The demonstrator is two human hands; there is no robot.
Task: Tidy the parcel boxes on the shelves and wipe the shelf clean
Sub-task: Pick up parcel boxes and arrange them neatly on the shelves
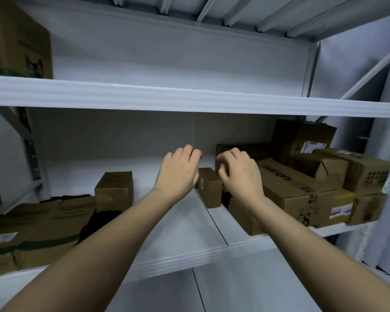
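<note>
Brown parcel boxes [297, 188] — piled right, scattered left — on the white shelf [178, 224].

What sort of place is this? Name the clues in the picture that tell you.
Probably a parcel storeroom or stockroom. White metal shelving with bolted uprights runs across the view; taped cardboard boxes with shipping labels are piled on the middle shelf; a large carton sits on the shelf above.

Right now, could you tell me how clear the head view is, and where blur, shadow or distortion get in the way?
Head view: the wide lens bends the upper shelf edge and splays the uprights; the middle shelf's back is in shadow, dimming the boxes at right; the frame is soft, the left hand and right hand slightly blurred, the box labels unreadable; no strong glare.
</note>
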